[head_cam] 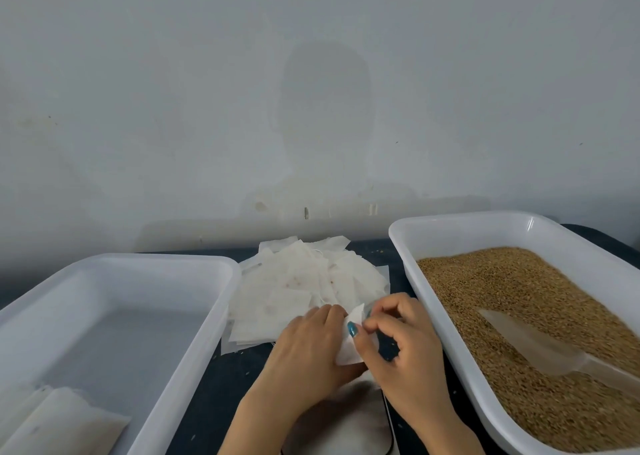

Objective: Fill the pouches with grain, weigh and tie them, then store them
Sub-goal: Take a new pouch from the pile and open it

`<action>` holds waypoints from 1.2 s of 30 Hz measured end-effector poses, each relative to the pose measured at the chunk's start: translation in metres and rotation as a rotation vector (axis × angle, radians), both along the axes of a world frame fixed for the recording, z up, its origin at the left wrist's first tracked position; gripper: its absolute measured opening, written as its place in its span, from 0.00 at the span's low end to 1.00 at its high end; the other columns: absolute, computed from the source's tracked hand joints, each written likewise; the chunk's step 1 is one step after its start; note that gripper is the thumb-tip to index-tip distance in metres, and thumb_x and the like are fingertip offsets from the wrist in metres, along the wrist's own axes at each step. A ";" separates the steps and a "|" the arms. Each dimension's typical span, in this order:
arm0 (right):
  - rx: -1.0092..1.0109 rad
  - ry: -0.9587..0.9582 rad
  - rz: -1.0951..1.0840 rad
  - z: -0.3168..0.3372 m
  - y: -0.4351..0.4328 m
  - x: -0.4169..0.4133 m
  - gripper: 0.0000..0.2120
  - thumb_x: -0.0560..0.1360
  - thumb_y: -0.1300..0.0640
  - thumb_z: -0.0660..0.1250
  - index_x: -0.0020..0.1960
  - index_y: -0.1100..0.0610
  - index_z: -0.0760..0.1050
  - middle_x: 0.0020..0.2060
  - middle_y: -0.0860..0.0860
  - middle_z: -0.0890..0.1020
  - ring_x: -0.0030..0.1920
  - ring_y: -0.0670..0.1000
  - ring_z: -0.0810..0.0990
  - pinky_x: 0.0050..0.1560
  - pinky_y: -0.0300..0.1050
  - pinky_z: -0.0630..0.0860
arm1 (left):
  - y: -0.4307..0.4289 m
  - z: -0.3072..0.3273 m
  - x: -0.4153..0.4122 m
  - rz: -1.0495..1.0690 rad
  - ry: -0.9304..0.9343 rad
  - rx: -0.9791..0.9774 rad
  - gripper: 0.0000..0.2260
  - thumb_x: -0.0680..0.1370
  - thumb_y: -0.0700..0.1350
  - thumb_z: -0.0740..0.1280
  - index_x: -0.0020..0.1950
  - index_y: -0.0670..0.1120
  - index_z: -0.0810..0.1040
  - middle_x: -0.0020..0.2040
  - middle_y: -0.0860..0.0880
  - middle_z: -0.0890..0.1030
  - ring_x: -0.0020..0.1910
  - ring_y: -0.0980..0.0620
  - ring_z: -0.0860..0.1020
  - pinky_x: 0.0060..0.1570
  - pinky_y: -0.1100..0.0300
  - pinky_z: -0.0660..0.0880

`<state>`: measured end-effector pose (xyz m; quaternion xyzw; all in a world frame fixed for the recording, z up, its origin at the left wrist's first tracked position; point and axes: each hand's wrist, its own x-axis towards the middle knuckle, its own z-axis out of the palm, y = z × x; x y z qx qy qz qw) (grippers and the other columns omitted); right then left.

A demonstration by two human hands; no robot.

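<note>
- Head view: a dark tabletop (221, 402) stands against a pale wall (311, 73), with two white plastic trays on it, one at each side.
- The left tray (145, 259) holds only a few white pouches, the stored pouches (59, 420), lying overlapped in its near-left corner; the rest of its floor is bare. How full they are is hard to tell.
- The right tray (485, 217) is filled across its whole floor with brown grain (502, 288). A translucent scoop (540, 347) lies on the grain, bowl toward the middle of the tray, handle toward the near-right edge.
- Between the trays, toward the wall, a loose pile of empty pouches (298, 292) lies flat on the tabletop, its left edge just beside the left tray.
- One pouch (349, 347) is held up between both hands, in front of the pile and over a grey scale (346, 420) with a dark rim at the near edge.
- The left hand (311, 343) holds the pouch from the left, its fingers (329, 312) behind it and the thumb pressed on its front.
- The right hand (405, 343) has its fingers (384, 307) curled, pinching the pouch at its upper edge.
</note>
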<state>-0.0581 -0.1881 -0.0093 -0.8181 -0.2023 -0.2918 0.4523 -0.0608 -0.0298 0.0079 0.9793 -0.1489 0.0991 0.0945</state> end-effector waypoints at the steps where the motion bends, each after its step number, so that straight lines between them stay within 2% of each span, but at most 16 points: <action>1: -0.013 -0.005 -0.007 0.000 0.000 -0.001 0.11 0.74 0.45 0.68 0.36 0.49 0.77 0.42 0.39 0.75 0.46 0.47 0.77 0.40 0.38 0.73 | 0.003 0.004 -0.002 0.027 -0.025 0.070 0.27 0.71 0.69 0.65 0.61 0.53 0.67 0.54 0.56 0.72 0.51 0.54 0.69 0.53 0.61 0.67; 4: -0.020 0.046 -0.054 -0.002 0.000 -0.001 0.12 0.73 0.44 0.68 0.34 0.47 0.76 0.35 0.38 0.77 0.43 0.44 0.76 0.38 0.37 0.72 | 0.022 0.022 -0.007 0.150 -0.043 0.218 0.30 0.67 0.66 0.69 0.65 0.55 0.68 0.61 0.55 0.69 0.62 0.52 0.65 0.61 0.60 0.63; 8: -0.057 0.239 -0.079 -0.009 -0.003 0.001 0.15 0.75 0.41 0.67 0.32 0.43 0.71 0.32 0.43 0.75 0.37 0.45 0.76 0.33 0.36 0.68 | 0.047 0.043 -0.020 0.459 -0.063 0.352 0.20 0.74 0.51 0.69 0.64 0.55 0.69 0.62 0.54 0.68 0.64 0.50 0.64 0.59 0.61 0.64; 11: -0.075 0.314 -0.083 -0.009 -0.002 0.000 0.17 0.77 0.40 0.64 0.33 0.44 0.68 0.29 0.46 0.75 0.34 0.45 0.74 0.31 0.36 0.65 | 0.056 0.050 -0.029 0.692 0.002 0.398 0.17 0.76 0.46 0.67 0.63 0.54 0.68 0.62 0.51 0.66 0.63 0.49 0.65 0.49 0.63 0.66; 14: -0.064 0.361 -0.068 -0.008 -0.002 0.000 0.17 0.78 0.38 0.59 0.34 0.46 0.67 0.28 0.47 0.74 0.30 0.45 0.71 0.30 0.37 0.64 | 0.058 0.050 -0.032 0.779 0.050 0.313 0.18 0.74 0.39 0.65 0.62 0.51 0.66 0.59 0.49 0.63 0.58 0.51 0.66 0.37 0.64 0.66; 17: -0.004 0.368 -0.039 -0.007 -0.003 0.001 0.16 0.79 0.40 0.60 0.36 0.46 0.69 0.28 0.48 0.74 0.30 0.47 0.72 0.30 0.41 0.65 | 0.060 0.053 -0.031 0.811 0.031 0.299 0.19 0.74 0.38 0.66 0.61 0.51 0.66 0.57 0.50 0.63 0.51 0.53 0.65 0.34 0.65 0.65; 19: 0.058 0.383 -0.013 -0.006 -0.003 0.001 0.16 0.80 0.42 0.59 0.38 0.49 0.71 0.30 0.50 0.77 0.32 0.50 0.75 0.34 0.49 0.70 | 0.063 0.054 -0.031 0.823 0.029 0.277 0.19 0.74 0.39 0.66 0.62 0.53 0.66 0.58 0.51 0.64 0.50 0.54 0.66 0.34 0.65 0.65; 22: 0.084 0.399 0.003 -0.007 -0.003 0.001 0.15 0.80 0.45 0.61 0.39 0.52 0.73 0.32 0.52 0.78 0.35 0.54 0.77 0.36 0.50 0.72 | 0.060 0.055 -0.032 0.754 -0.039 0.295 0.19 0.75 0.41 0.66 0.63 0.53 0.67 0.60 0.51 0.66 0.58 0.52 0.68 0.42 0.65 0.68; 23: 0.077 0.401 0.011 -0.007 -0.004 0.002 0.14 0.80 0.45 0.62 0.40 0.52 0.73 0.33 0.52 0.78 0.35 0.53 0.76 0.36 0.49 0.71 | 0.056 0.056 -0.030 0.684 -0.102 0.318 0.19 0.76 0.43 0.65 0.65 0.54 0.67 0.63 0.51 0.66 0.64 0.51 0.66 0.50 0.64 0.68; 25: 0.066 0.393 0.041 -0.005 -0.003 0.003 0.12 0.79 0.46 0.65 0.41 0.53 0.73 0.34 0.51 0.78 0.35 0.51 0.75 0.37 0.48 0.72 | 0.045 0.054 -0.026 0.396 -0.170 0.232 0.22 0.78 0.51 0.64 0.70 0.57 0.63 0.69 0.54 0.63 0.71 0.51 0.57 0.67 0.64 0.59; 28: 0.072 0.320 0.128 0.003 0.002 -0.004 0.08 0.78 0.50 0.68 0.41 0.50 0.74 0.35 0.47 0.78 0.36 0.48 0.76 0.36 0.39 0.71 | 0.010 0.042 -0.027 -0.069 0.081 -0.112 0.40 0.73 0.60 0.68 0.77 0.58 0.48 0.74 0.58 0.56 0.75 0.57 0.49 0.73 0.67 0.47; 30: 0.036 0.274 0.173 0.011 0.003 -0.010 0.07 0.79 0.52 0.68 0.42 0.49 0.75 0.36 0.45 0.78 0.38 0.48 0.77 0.38 0.35 0.70 | -0.008 0.029 -0.026 -0.142 0.091 -0.112 0.46 0.72 0.62 0.68 0.78 0.55 0.41 0.75 0.56 0.57 0.76 0.56 0.51 0.76 0.61 0.46; 32: 0.027 0.277 0.195 0.019 0.002 -0.015 0.06 0.79 0.53 0.68 0.43 0.50 0.76 0.37 0.45 0.79 0.39 0.49 0.78 0.40 0.39 0.73 | -0.012 0.021 -0.023 -0.105 0.040 -0.203 0.42 0.72 0.58 0.68 0.75 0.58 0.42 0.69 0.56 0.66 0.71 0.57 0.64 0.73 0.62 0.58; 33: 0.043 0.289 0.212 0.023 0.001 -0.017 0.04 0.78 0.54 0.69 0.44 0.51 0.78 0.37 0.45 0.80 0.40 0.49 0.79 0.41 0.40 0.74 | -0.012 0.022 -0.021 -0.087 0.024 -0.291 0.38 0.72 0.54 0.69 0.72 0.60 0.44 0.63 0.58 0.72 0.63 0.59 0.72 0.66 0.64 0.67; 35: 0.018 0.321 0.248 0.033 -0.001 -0.025 0.01 0.78 0.54 0.69 0.49 0.50 0.80 0.40 0.42 0.81 0.44 0.46 0.79 0.44 0.35 0.73 | -0.010 0.020 -0.017 -0.054 0.021 -0.412 0.31 0.73 0.48 0.69 0.63 0.61 0.49 0.51 0.59 0.76 0.47 0.60 0.79 0.50 0.66 0.76; 36: -0.069 0.299 0.222 0.036 -0.003 -0.030 0.06 0.78 0.51 0.68 0.55 0.48 0.79 0.43 0.39 0.80 0.47 0.42 0.78 0.47 0.33 0.72 | -0.010 0.018 -0.014 -0.036 0.027 -0.432 0.29 0.74 0.47 0.70 0.60 0.60 0.51 0.49 0.58 0.76 0.44 0.59 0.79 0.47 0.66 0.77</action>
